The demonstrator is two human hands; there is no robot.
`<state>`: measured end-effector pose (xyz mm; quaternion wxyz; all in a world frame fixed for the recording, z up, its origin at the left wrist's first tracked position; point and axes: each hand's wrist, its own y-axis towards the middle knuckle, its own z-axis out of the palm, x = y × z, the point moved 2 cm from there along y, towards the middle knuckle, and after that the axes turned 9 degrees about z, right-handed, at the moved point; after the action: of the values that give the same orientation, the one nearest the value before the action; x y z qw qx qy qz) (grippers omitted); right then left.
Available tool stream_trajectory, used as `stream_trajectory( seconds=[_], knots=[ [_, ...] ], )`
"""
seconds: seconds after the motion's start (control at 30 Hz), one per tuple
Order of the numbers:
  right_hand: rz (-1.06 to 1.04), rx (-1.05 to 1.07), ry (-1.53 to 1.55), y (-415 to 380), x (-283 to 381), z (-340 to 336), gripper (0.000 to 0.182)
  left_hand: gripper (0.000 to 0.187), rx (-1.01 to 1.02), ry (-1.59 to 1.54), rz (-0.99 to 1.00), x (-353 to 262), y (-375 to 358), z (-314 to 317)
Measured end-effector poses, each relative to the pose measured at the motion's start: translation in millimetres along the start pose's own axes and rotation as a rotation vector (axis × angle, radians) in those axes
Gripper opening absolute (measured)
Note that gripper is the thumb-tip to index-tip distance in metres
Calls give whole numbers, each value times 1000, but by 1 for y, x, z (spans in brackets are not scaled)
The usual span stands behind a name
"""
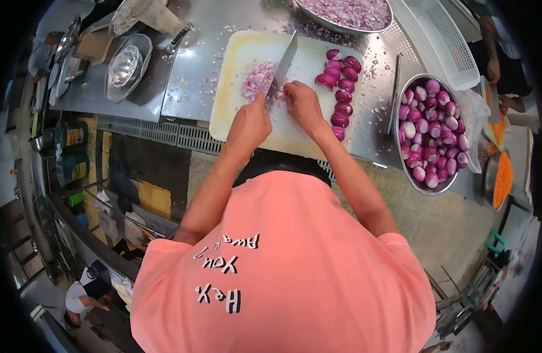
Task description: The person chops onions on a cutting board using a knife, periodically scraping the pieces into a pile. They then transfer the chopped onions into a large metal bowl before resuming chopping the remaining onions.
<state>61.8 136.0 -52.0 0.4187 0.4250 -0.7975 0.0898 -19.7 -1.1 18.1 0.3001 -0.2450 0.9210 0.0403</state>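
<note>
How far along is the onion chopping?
Looks partway.
Done: chopped onion heaped in the far bowl, plus a small diced pile on the board.
In hand: left hand grips the knife; right hand is beside the blade.
Remaining: onions lined up on the board, and a nearly full bowl of uncut ones.

On my table (pixel 188 70) lies the board (pixel 294 138). The chopped pile (pixel 257 79) sits on its left half, with the knife (pixel 284 62) along the pile's right side; the halves (pixel 343 109) run near the right edge. I have a bowl (pixel 347 31) behind the board and the tray (pixel 119 93) well to its left. To its right is the onion bowl (pixel 424 192), whole onions (pixel 428 132) inside, with the crate (pixel 450 44) behind it.
</note>
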Motion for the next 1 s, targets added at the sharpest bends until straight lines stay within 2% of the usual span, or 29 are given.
stream_trajectory(
  seconds=[0.07, 0.17, 0.23, 0.37, 0.43, 0.47, 0.53, 0.67, 0.73, 0.77, 0.83, 1.0],
  knots=[
    [21, -4, 9, 1, 3, 0, 11, 23, 6, -27, -19, 1, 2, 6],
    [-21, -11, -7, -1, 4, 0, 10, 22, -35, 33, 82, 8, 11, 20],
    [-11, -19, 39, 1, 2, 1, 10, 26, -41, 17, 66, 0, 8, 5],
    [18, -10, 41, -2, 0, 0, 10, 31, -3, -12, -11, 0, 7, 17],
    [-8, -21, 32, 0, -2, 1, 11, 17, -65, -3, 75, -2, 17, 19],
    [-12, -26, 31, 2, -3, -1, 11, 17, -69, -1, 80, -2, 16, 17],
    [5, -32, 69, 0, -2, 0, 12, 29, -49, -16, 32, -9, 5, 4],
    [-7, -32, 72, -3, -5, 1, 12, 28, -1, 10, -14, -3, 12, 25],
    [23, -23, 55, 1, -9, 2, 10, 27, -118, -10, 74, -4, 19, 19],
    [25, -24, 59, 0, -11, 2, 10, 27, -115, -6, 74, -7, 16, 19],
    [28, -31, 85, 1, -11, 0, 8, 21, -75, -3, 6, -18, 8, 13],
    [7, -33, 112, 2, -16, -8, 7, 23, -40, -11, -25, -20, 22, 17]
  ],
)
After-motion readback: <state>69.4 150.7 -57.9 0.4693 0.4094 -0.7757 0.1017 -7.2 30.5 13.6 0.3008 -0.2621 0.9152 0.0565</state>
